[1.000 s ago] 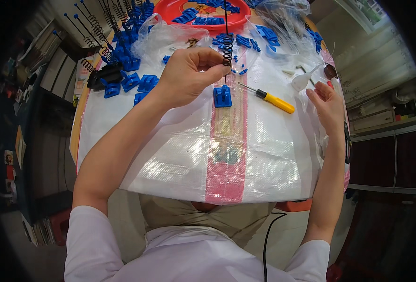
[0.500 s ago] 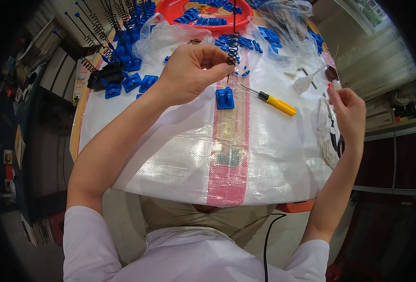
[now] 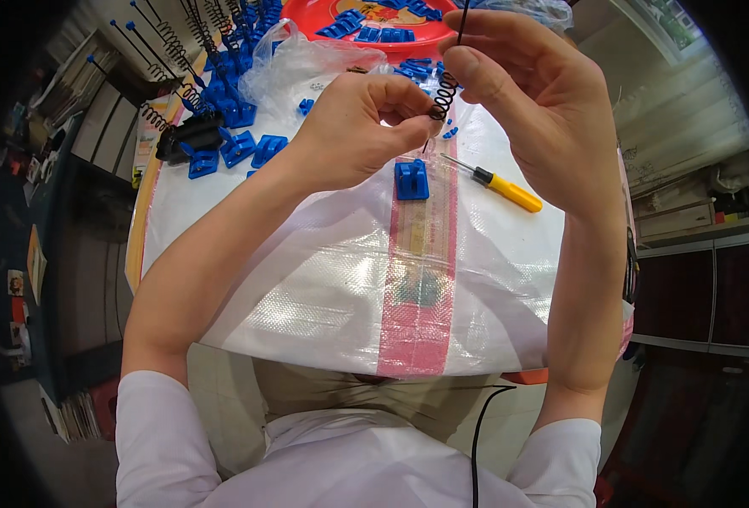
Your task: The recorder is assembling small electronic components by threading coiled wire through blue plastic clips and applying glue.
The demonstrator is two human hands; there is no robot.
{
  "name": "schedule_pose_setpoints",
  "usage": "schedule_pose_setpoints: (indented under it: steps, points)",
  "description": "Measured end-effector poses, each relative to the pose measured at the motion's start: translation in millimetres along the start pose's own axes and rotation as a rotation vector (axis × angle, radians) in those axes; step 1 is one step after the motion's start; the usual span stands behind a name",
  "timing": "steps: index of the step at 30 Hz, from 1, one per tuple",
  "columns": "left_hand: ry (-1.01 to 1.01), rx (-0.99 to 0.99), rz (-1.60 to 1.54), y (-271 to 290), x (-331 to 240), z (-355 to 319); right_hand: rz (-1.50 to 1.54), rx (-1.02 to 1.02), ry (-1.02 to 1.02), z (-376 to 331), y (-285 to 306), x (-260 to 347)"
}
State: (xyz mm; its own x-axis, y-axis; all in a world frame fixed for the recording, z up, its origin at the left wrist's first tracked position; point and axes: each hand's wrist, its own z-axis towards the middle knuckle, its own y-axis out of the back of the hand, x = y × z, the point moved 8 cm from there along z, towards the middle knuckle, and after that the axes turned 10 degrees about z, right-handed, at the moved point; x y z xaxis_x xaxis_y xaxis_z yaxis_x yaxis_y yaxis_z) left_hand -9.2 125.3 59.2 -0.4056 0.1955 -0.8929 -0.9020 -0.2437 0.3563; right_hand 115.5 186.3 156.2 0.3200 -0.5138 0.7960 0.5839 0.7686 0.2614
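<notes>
A black coil spring (image 3: 444,95) with a long straight wire end rising from it hangs tilted above the table. My left hand (image 3: 362,127) pinches it at its lower coils, and a short wire tail sticks out below the fingers. My right hand (image 3: 539,106) is at the upper straight wire, thumb and fingers closed about it just above the coils. Under the hands a small blue plastic base (image 3: 411,181) stands on the white woven sheet (image 3: 323,279). To its right lies a screwdriver (image 3: 510,192) with a yellow and black handle.
Blue bases with upright springs (image 3: 226,85) crowd the far left, beside loose blue bases (image 3: 237,148). A red basin (image 3: 306,17) holding blue parts stands at the back. Clear plastic bags (image 3: 277,72) and small blue pieces (image 3: 417,68) lie before it.
My right hand has come from the table's right side to the spring's upper wire. The spring now leans to the right; my left hand has shifted slightly right, still pinching it.
</notes>
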Motion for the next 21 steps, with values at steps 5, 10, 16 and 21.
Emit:
schedule_pose_setpoints:
  steps: [5,10,16,21]
  points:
    - [-0.033,0.021,0.012,1.5,-6.6,-3.6,0.079,0.001,-0.012,-3.2,-3.5,-12.1]
    - [-0.025,0.046,0.049,-1.5,-2.7,-4.9,-0.019,0.012,-0.085,-8.8,-5.1,-11.0]
    - [-0.042,0.036,0.061,-2.2,-1.4,-6.5,-0.008,0.009,-0.074,-11.1,-6.5,-12.4]
    - [-0.048,0.054,0.076,-3.2,-2.2,-6.7,-0.066,-0.004,-0.091,-12.2,-7.0,-13.0]
